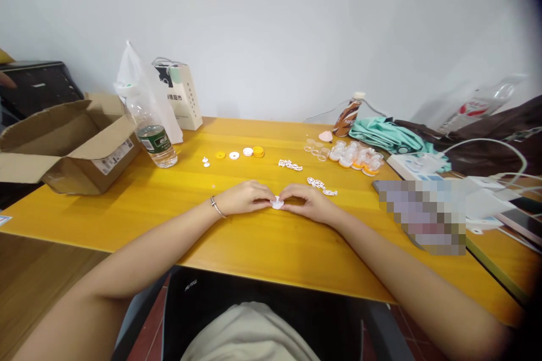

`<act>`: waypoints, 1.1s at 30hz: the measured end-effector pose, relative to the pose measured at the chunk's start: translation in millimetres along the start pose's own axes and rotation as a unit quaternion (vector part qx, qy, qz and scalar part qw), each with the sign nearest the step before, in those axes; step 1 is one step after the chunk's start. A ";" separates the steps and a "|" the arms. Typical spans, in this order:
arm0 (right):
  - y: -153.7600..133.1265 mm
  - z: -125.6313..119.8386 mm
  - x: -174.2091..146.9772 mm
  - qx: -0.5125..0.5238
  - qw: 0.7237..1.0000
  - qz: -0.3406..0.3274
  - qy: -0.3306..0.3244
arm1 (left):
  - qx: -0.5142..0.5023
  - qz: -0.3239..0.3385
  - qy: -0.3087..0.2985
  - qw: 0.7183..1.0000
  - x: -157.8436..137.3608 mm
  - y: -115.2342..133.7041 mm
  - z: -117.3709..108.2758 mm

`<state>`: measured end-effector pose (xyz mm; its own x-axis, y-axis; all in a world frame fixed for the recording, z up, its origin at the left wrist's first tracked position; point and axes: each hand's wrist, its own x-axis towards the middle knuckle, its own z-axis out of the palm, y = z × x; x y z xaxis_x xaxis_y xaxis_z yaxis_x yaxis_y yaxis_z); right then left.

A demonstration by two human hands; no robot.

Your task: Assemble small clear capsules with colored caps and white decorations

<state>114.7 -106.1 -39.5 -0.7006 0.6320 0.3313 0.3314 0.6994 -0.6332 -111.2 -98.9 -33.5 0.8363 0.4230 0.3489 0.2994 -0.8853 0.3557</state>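
Close below me, my lap and a pale cloth [249, 333] sit under the near edge of the yellow counter [262, 248]. Both my forearms reach across that edge and meet near the middle of the counter. My left hand [243, 197], with a thin bracelet [217, 207] at the wrist, and my right hand [308, 202] rest on the wood with fingers curled in, and their fingertips pinch a small white disc [277, 202] from either side; the disc sits on the counter between them. Just beyond my right hand lie white cut-out pieces [320, 185], and a little farther back another white cluster [290, 166]. Toward the far edge runs a short row of small round caps [239, 153], some orange and some white. Right of those stands a line of clear and orange-bottomed little cups [355, 157]. At the far left corner is an open cardboard box [68, 144], with a water bottle [154, 135] just beside it and a white paper bag [184, 96] behind. Along the far right side lie a brown drink bottle [348, 115], a green cloth [383, 134] and white cables [486, 146].
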 end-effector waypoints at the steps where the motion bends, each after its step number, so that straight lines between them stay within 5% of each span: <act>1: 0.1 0.0 0.0 -0.001 1.000 0.000 -0.001 | -0.001 0.003 0.001 1.000 0.0 -0.1 0.1; 33: 1.9 0.7 -2.8 -0.052 0.999 -0.011 -0.002 | 0.125 0.054 -0.020 0.990 -2.1 0.5 3.1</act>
<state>116.9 -106.8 -42.1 -0.7104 0.6151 0.3421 0.3791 0.7439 -0.5503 -111.4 -100.8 -36.8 0.8856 0.3202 0.3365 0.3081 -0.9470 0.0905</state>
